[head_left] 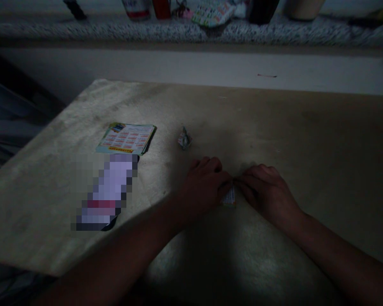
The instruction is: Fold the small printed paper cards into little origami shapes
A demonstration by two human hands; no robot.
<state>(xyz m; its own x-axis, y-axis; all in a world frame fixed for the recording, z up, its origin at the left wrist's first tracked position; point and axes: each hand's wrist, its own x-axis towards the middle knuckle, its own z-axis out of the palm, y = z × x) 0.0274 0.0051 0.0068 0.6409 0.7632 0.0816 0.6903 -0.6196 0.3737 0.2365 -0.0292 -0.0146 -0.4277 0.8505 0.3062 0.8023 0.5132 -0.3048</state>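
Note:
Close together over the table, both my hands work on a small printed paper (230,197), of which only a corner shows beneath the fingers. My left hand (206,180) is closed, with thumb and fingers pressed on the paper's upper part. From the other side, my right hand (268,185) pinches at its edge, fingertips nearly touching the left thumb. The fingers and the dim light hide most of the paper and how it is folded. Beyond my left hand lies a small crumpled or folded paper piece (184,139).
A stack of printed calendar cards (126,138) lies on the wooden table (159,102) to the left. Just in front of it is a phone (108,191), its screen blurred out. Behind the table, a speckled stone ledge (98,30) carries containers and a patterned packet (212,12).

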